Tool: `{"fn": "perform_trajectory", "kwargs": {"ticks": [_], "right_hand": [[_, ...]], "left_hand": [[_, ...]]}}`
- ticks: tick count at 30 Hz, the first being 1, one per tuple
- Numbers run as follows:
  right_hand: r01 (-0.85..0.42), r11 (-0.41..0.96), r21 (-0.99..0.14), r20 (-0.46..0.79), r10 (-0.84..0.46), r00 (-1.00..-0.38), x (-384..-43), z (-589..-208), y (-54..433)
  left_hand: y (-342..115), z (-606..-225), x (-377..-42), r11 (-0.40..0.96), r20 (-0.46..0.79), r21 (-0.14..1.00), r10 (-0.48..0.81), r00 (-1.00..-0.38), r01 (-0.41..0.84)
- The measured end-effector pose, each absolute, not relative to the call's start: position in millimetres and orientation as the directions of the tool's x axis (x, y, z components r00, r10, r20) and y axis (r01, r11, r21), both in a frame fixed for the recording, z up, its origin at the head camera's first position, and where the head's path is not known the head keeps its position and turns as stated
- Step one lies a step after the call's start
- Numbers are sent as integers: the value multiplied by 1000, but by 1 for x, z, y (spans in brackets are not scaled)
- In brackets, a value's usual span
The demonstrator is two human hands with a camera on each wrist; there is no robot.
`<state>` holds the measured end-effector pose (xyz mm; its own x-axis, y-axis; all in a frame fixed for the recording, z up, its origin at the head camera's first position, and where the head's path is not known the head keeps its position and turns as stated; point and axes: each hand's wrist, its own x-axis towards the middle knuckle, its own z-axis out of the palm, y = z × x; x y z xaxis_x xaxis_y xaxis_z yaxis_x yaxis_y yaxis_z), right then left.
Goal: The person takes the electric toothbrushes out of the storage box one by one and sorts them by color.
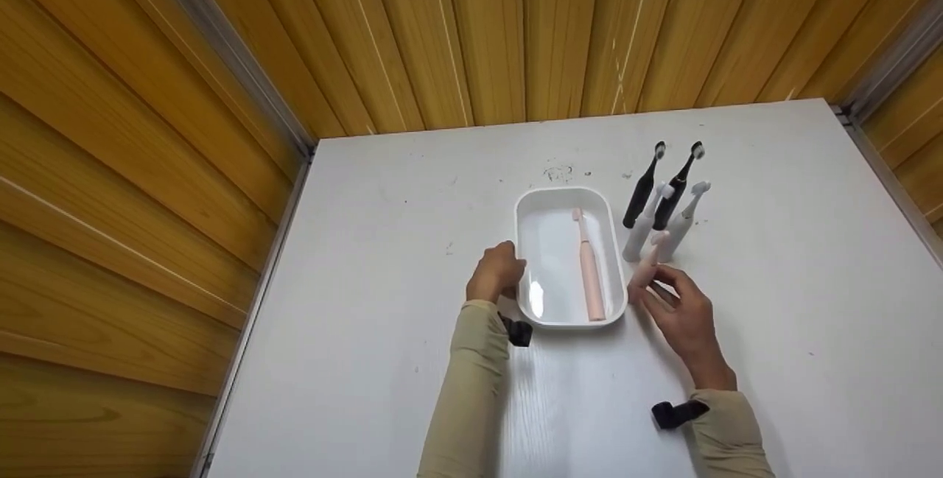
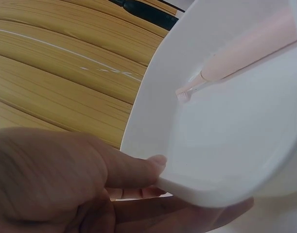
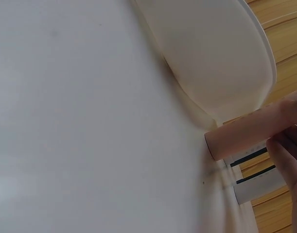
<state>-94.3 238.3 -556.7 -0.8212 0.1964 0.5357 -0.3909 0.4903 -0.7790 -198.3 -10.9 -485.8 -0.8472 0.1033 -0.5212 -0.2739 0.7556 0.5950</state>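
Note:
My left hand (image 1: 495, 272) grips the left wall of a white rectangular tray (image 1: 547, 242). In the left wrist view its thumb lies over the rim and the other fingers are underneath. Inside the tray, along its right side, lies a pink electric toothbrush (image 1: 591, 279), brush head toward the far end. Just beyond the tray's right wall, my right hand (image 1: 684, 316) pinches a second pink electric toothbrush (image 1: 646, 266), which stands upright with its head on top. The right wrist view shows that toothbrush's round base (image 3: 214, 146) close to the table, with fingers (image 3: 287, 160) on its handle.
Behind the right hand stand two white electric toothbrushes (image 1: 638, 233) and, farther back, two black electric toothbrushes (image 1: 642, 194), all upright. The white table (image 1: 383, 301) ends at a yellow wood-look wall (image 1: 486, 36) at the back. Another such wall runs along the left.

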Motion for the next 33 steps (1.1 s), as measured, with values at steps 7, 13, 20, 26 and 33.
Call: {"fn": "perform_trajectory", "kwargs": {"ticks": [7, 13, 20, 26, 33], "right_hand": [[-366, 412, -834, 497, 277, -822, -80, -543, 241], [-444, 334, -832, 535, 266, -802, -67, -527, 233], [-481, 405, -778, 583, 179, -793, -65, -516, 207], [-362, 487, -795, 484, 148, -863, -82, -521, 185], [-95, 566, -819, 230, 172, -958, -103, -516, 166]], "left_hand": [[-10, -485, -199, 764, -526, 584, 99, -845, -274], [-11, -484, -201, 760, -536, 583, 96, -839, -285], [-11, -484, -202, 756, -528, 590, 95, -844, -284], [-11, -485, -200, 735, -536, 604, 88, -839, -309], [-10, -485, -198, 728, -539, 607, 81, -838, -320]]}}
